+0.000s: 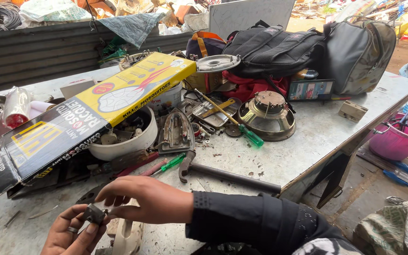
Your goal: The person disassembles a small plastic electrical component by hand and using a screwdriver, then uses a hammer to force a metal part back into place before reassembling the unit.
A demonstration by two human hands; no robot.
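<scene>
My left hand [72, 233], with a ring on one finger, holds a small dark grey metal part [93, 213] near the table's front edge. My right hand [149, 200], in a black sleeve, reaches across and pinches the same part with its fingertips. Below both hands lies a cream plastic housing [126, 236]. A claw hammer [223, 174] rests just beyond my right wrist. Beside the hammer's head are a green-handled screwdriver [172, 163] and a red-handled tool [140, 165].
A long yellow and black carton [79, 115] lies across a white bowl of parts [128, 137]. An iron soleplate [176, 134], a speaker [267, 115], a long green-handled screwdriver [232, 120] and bags [275, 49] crowd the table. A pink bucket [400, 137] stands right, off the table edge.
</scene>
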